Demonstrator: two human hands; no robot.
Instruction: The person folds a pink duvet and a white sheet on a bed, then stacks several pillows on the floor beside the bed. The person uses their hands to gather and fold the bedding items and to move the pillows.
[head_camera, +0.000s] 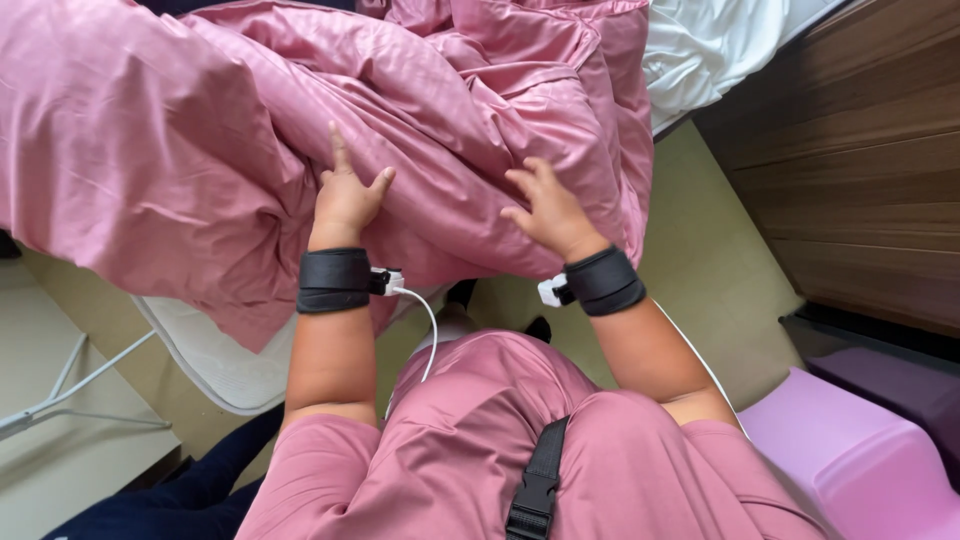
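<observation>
Left hand (345, 195) pressing spread fingers into the pink duvet (200, 130), right hand (548, 210) resting half-curled on it, fingertips partly hiding in folds, white mattress (215, 365) peeking out below.

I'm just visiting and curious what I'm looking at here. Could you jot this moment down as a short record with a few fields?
Setting: edge of a bed, seen from above
Left hand: fingers spread, resting on the pink duvet
Right hand: fingers curled, touching the same duvet
Wrists: a black wristband on each, with a small white device
Under duvet: white mattress
Upper right: white sheet, wooden panel
Clothing: pink top
</observation>
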